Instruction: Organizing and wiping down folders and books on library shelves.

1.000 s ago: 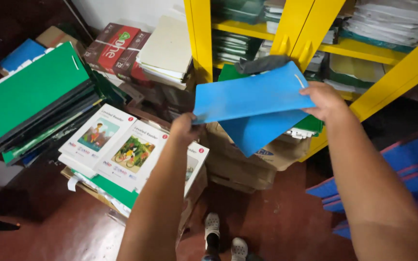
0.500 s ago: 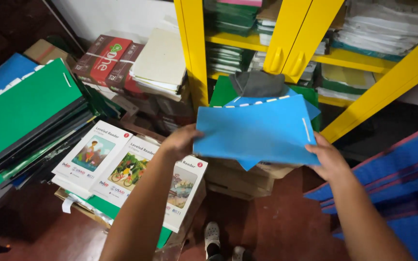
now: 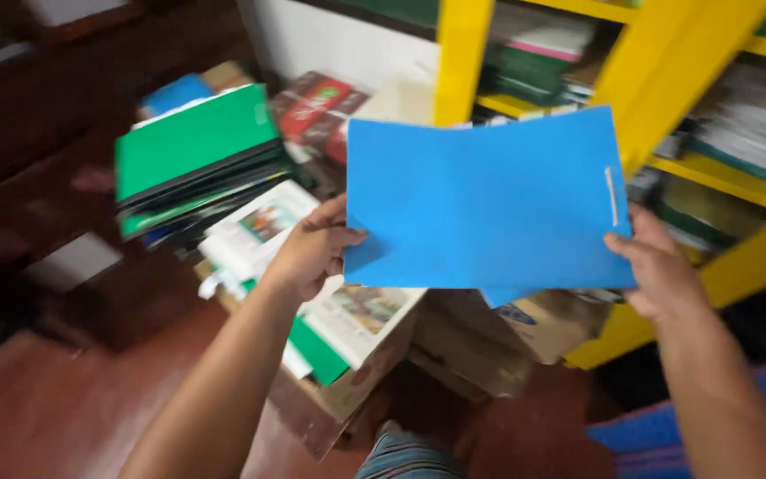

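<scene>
Both hands are gripping a blue folder (image 3: pixel 489 204) at the frame's centre: the left hand (image 3: pixel 312 253) is pinching its left edge, the right hand (image 3: pixel 662 270) its lower right corner. It is hanging clear of the yellow shelves (image 3: pixel 458 53) and green folder stack (image 3: pixel 192 146), not yet set anywhere.

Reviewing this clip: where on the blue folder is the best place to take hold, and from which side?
Take the blue folder at its two side edges, low down, from left and right. It is a thin, wide sheet that bows, so the left hand and right hand, each pinching one edge, probably keep it spread.
</scene>
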